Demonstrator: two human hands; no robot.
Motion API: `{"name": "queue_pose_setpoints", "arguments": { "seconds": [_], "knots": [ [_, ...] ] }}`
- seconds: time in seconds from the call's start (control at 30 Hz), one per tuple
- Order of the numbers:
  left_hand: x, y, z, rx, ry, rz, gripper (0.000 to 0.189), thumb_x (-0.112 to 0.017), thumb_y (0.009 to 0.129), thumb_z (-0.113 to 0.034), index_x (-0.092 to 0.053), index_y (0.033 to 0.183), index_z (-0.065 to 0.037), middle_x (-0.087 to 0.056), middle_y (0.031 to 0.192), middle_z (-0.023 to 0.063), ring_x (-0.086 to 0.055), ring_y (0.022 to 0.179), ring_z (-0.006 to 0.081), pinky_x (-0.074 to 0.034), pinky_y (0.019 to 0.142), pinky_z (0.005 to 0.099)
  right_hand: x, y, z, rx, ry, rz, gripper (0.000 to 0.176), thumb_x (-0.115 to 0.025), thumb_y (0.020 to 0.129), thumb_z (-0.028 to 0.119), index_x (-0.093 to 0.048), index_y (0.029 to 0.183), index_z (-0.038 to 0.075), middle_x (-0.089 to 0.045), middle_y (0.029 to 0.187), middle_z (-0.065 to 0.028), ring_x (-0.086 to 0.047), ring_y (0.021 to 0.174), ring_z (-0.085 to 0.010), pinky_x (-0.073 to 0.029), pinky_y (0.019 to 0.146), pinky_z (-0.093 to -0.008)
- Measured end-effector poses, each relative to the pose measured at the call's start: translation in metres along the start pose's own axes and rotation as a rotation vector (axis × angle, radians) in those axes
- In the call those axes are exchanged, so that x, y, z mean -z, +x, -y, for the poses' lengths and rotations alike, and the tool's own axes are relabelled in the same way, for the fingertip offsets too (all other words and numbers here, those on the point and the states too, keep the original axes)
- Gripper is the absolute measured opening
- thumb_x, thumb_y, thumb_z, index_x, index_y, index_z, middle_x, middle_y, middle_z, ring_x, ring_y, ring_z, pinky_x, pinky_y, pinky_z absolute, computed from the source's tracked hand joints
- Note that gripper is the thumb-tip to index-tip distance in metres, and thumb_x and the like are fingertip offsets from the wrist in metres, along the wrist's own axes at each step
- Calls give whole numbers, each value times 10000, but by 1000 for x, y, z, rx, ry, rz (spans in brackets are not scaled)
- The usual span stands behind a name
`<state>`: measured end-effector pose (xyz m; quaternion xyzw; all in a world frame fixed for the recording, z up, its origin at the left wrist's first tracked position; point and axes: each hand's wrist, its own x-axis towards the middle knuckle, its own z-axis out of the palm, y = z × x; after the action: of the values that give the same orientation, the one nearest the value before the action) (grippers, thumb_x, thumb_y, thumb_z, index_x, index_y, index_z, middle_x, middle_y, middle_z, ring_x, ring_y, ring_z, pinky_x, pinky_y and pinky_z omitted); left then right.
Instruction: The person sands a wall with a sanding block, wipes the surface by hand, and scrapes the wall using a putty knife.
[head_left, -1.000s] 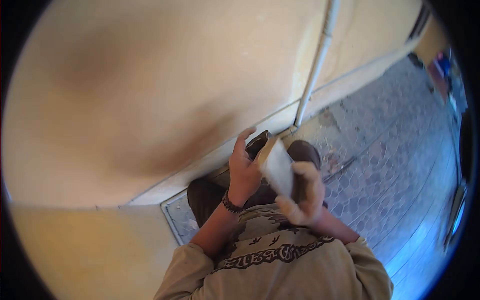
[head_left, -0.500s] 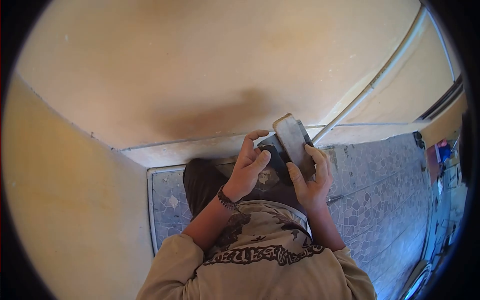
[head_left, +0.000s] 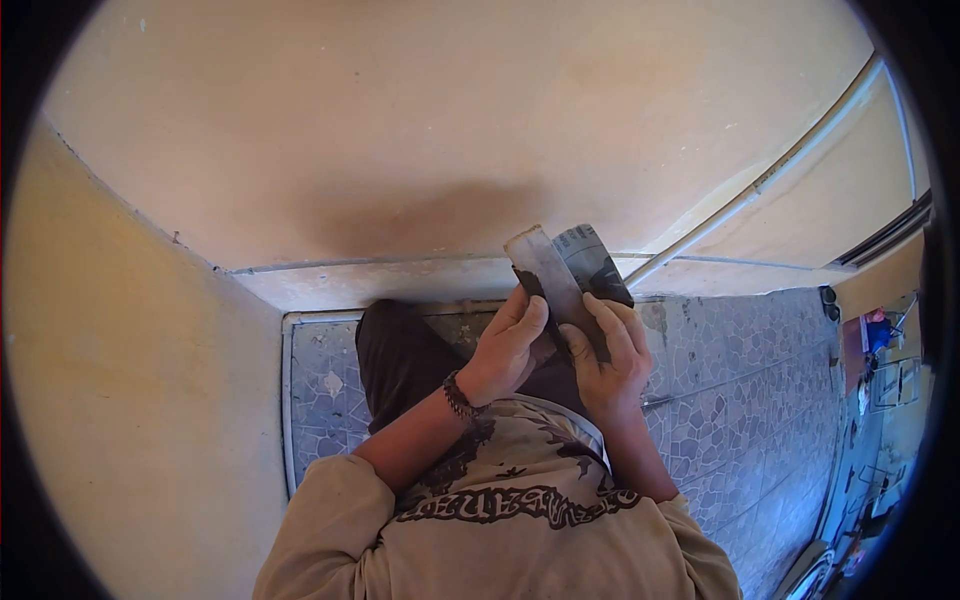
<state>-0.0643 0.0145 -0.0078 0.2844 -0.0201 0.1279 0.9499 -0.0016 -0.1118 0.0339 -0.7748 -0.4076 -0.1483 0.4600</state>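
Observation:
A pale, flat block with a worn top edge is held tilted over my lap. Around it lies a dark sheet with a grey printed back, which looks like sandpaper; it sticks out at the block's right side and a dark edge shows at its left. My left hand pinches the left edge, thumb on top. My right hand grips block and sheet from the right, fingers over the front and thumb at the lower end.
A yellowish wall rises in front and another at the left. Patterned floor tiles spread to the right. A pale pipe runs up the wall. Assorted items stand at the far right.
The block has shifted left and leans more to the left. The sheet's printed part now shows more at its right. My left index finger, raised before, has come down to the edge.

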Motion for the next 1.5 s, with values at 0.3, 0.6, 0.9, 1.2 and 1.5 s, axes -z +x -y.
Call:
{"name": "queue_pose_setpoints", "arguments": {
  "seconds": [0.3,0.6,0.9,1.2,1.5],
  "knots": [
    [7,22,-11,-156,251,-243,207,-597,970,-98,-565,1158,-19,-661,1075,67,-655,956,152,-546,843,305,9,2,6,-40,133,165,349,-659,868,13,-615,1210,-47,-635,1087,-175,-612,1035,-317,-483,914,-383],
    [-15,29,-21,-204,153,-284,206,-628,947,-82,-572,1133,-12,-663,1067,88,-651,963,152,-531,870,307,-9,29,11,123,-24,158,726,-770,753,118,-453,1389,-29,-457,1339,-235,-515,1147,-399,-454,947,-450],
    [-6,22,-17,-225,153,-233,439,-409,1053,-351,-408,1351,-28,-583,1252,199,-587,1153,282,-483,993,392,-25,19,0,318,-89,72,475,-673,790,19,-577,1247,-68,-580,1287,-223,-566,1138,-362,-468,963,-426],
    [-12,24,-26,-114,376,-128,476,-490,1007,-100,-351,1459,-47,-551,1265,106,-558,1162,213,-462,996,357,-15,20,-1,147,22,-30,375,-706,830,55,-585,1171,-46,-584,1224,-233,-589,1100,-381,-510,923,-426],
    [-82,69,-96,-417,1013,-55,533,-671,892,-46,-456,1375,16,-574,1280,135,-578,1163,230,-500,960,334,18,74,-23,197,129,-288,414,-692,874,98,-516,1222,-40,-551,1205,-244,-564,1078,-395,-473,911,-428]
  ]
}}
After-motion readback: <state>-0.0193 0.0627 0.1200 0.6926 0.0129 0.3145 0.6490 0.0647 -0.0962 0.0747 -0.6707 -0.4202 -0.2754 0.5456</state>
